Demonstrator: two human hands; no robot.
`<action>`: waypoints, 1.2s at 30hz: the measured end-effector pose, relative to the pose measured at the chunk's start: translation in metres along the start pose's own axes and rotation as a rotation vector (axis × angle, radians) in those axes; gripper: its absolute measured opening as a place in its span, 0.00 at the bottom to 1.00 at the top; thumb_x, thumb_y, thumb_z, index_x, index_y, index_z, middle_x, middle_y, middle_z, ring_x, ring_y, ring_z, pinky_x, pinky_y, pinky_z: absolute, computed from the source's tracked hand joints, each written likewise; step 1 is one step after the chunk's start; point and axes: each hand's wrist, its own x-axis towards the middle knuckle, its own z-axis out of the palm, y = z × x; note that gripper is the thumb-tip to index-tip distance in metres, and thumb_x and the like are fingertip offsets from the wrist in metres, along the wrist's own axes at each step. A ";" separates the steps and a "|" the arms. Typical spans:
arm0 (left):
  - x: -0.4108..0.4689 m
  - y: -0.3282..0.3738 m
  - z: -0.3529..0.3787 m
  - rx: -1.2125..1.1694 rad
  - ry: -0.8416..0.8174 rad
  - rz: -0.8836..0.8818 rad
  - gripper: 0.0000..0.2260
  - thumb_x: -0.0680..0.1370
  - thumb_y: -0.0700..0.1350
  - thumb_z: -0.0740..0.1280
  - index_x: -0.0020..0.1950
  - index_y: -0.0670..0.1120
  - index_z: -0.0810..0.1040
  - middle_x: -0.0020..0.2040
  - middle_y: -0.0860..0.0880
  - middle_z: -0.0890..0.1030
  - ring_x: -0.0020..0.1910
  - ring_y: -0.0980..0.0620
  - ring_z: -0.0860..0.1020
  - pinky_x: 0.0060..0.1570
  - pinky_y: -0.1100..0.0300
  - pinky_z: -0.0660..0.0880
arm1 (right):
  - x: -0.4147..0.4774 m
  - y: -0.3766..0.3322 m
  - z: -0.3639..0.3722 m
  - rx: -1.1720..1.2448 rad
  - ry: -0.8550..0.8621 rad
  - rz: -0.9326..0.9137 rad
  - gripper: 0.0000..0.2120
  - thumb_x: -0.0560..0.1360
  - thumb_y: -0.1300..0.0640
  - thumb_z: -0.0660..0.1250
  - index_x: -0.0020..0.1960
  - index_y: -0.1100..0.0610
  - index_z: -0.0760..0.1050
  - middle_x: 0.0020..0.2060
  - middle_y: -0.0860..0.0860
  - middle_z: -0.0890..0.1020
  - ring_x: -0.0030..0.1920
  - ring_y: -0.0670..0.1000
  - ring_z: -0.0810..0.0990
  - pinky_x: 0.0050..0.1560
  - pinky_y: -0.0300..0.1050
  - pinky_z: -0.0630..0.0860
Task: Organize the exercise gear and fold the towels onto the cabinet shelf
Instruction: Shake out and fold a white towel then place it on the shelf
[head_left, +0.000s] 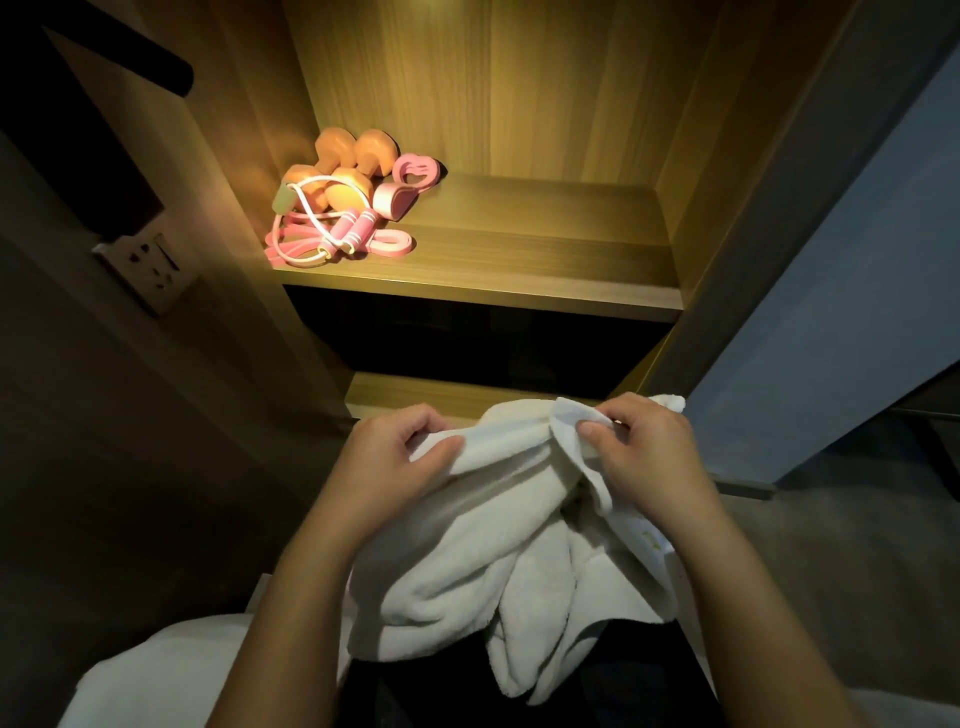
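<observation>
Head view puts the white towel (498, 545) right under us, bunched and not yet folded, held up in front of our lap by both hands. Our left hand (387, 462) grips one gathered edge, its fingers (415, 418) curled over the top and the thumb pressing the cloth from our side. Our right hand (649, 452) pinches a loose corner between the thumb and fingers (631, 415). The stretch of towel between the hands runs left to right, and the rest hangs toward us in two thick lobes. We cannot tell which edge is the long one. We judge the next move calls for finding two matching corners and spreading the cloth before any fold.

Beyond the hands, farther from us, is the lit cabinet shelf (545, 249). Exercise gear sits in its left part: orange dumbbells (340, 166), a pink jump rope (311, 244) coiled in front of them, and a pink heart-shaped gripper (413, 171) just beside. A folded towel would go to the right of the gear, we think, and our right hand is the nearer one to that side. The front edge of a lower shelf (415, 392) lies close behind the towel, between the hands and the lit shelf, and it should not block a lift. A second white cloth (156, 675) lies at bottom left near our left arm. A wall socket (148, 270) sits on the panel to the left.
</observation>
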 end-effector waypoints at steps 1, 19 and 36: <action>0.001 -0.002 0.000 0.060 -0.012 0.004 0.04 0.75 0.48 0.70 0.40 0.54 0.79 0.38 0.53 0.79 0.39 0.54 0.76 0.39 0.55 0.74 | 0.000 0.001 0.001 -0.024 0.013 0.022 0.06 0.78 0.55 0.67 0.52 0.54 0.82 0.44 0.46 0.79 0.41 0.42 0.74 0.39 0.32 0.64; 0.004 0.038 0.042 -0.410 -0.065 -0.082 0.04 0.77 0.43 0.69 0.44 0.50 0.82 0.40 0.54 0.82 0.41 0.55 0.79 0.41 0.59 0.75 | -0.014 -0.020 0.000 0.145 -0.282 -0.432 0.08 0.75 0.57 0.69 0.42 0.45 0.81 0.72 0.35 0.67 0.76 0.38 0.55 0.73 0.47 0.55; -0.012 0.023 0.045 -0.460 0.180 -0.247 0.05 0.78 0.41 0.69 0.45 0.48 0.84 0.38 0.52 0.84 0.37 0.56 0.80 0.38 0.62 0.77 | -0.016 -0.016 0.010 0.223 -0.164 -0.219 0.04 0.79 0.55 0.65 0.48 0.50 0.78 0.47 0.42 0.78 0.52 0.43 0.75 0.57 0.52 0.74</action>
